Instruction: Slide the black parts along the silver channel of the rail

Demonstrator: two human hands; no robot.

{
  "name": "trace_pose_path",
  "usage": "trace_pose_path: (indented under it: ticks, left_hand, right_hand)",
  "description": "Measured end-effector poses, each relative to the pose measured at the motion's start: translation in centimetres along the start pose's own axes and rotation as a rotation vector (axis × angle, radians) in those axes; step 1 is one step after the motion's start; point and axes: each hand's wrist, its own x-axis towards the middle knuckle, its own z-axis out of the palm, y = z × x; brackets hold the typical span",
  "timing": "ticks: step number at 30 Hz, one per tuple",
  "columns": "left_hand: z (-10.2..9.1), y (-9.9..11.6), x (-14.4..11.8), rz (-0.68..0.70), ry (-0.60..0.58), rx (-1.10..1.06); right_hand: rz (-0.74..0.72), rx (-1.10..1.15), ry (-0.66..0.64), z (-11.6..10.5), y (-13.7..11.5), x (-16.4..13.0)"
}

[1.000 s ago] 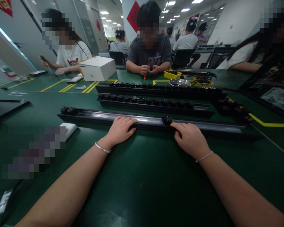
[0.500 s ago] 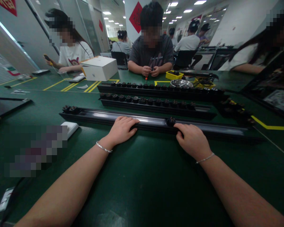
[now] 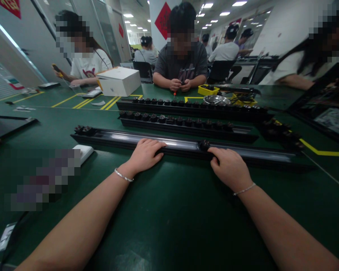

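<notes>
A long black metal rail [image 3: 180, 143] with a shiny channel lies across the green table in front of me. My left hand [image 3: 147, 155] is closed over its near edge, left of the middle, fingers on the rim and thumb below. Farther right, my right hand [image 3: 231, 165] is closed at the same rail, its fingertips against a small black round socket-like part [image 3: 205, 145] seated in the channel. My right hand's grip underneath is partly hidden. Two similar black parts [image 3: 83, 129] sit at the rail's left end.
Behind lie two more rails [image 3: 186, 130] filled with black parts. More parts [image 3: 282, 133] stand at right. A white box [image 3: 121, 81], yellow tray [image 3: 208, 89] and metal dish [image 3: 217, 100] are farther back. A power strip [image 3: 83, 152] lies left. Co-workers sit around the table.
Both hands and the rail stay practically where they were. The person at the right edge has shifted slightly.
</notes>
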Motion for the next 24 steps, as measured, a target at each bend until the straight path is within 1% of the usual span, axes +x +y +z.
trace_pose_path:
  ticks: [18, 24]
  left_hand:
    - [-0.11, 0.07, 0.0, 0.004, -0.002, 0.0]
    - [-0.03, -0.01, 0.0, 0.007, 0.002, -0.006]
  right_hand:
    - [0.069, -0.037, -0.034, -0.52, -0.12, 0.08]
    - [0.086, -0.052, -0.021, -0.55, -0.13, 0.04]
